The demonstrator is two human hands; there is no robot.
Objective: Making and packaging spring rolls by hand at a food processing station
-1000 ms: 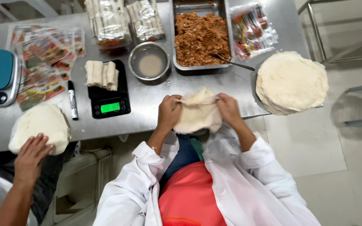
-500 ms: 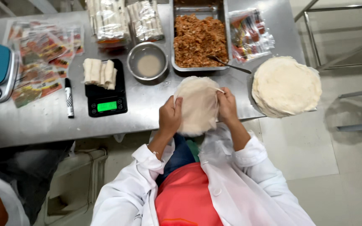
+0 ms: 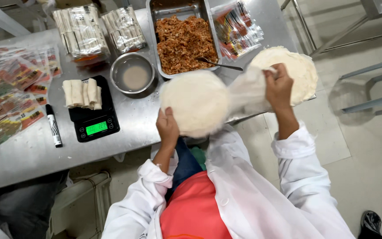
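Observation:
My left hand [image 3: 168, 126] grips the lower edge of a round, pale wrapper [image 3: 195, 102] held above the front edge of the steel table [image 3: 23, 155]. My right hand [image 3: 278, 86] is raised to the right and pinches a thin, see-through sheet [image 3: 248, 90]. The sheet is blurred and stretches back toward the wrapper. Just behind my right hand lies a stack of round wrappers [image 3: 299, 66] at the table's right end.
A steel tray of reddish-brown filling [image 3: 182, 40] with a spoon [image 3: 219, 64] sits behind the wrapper, a metal bowl [image 3: 133, 75] beside it. A black scale [image 3: 94, 121] carries several rolled wrappers [image 3: 82, 93]. A marker [image 3: 53, 126], printed pouches [image 3: 9, 84] and bagged rolls [image 3: 80, 31] lie left.
My hands have come apart: the right one pulled a thin sheet off to the right while the left kept the wrapper. Another person's hand and dough at the left edge are gone.

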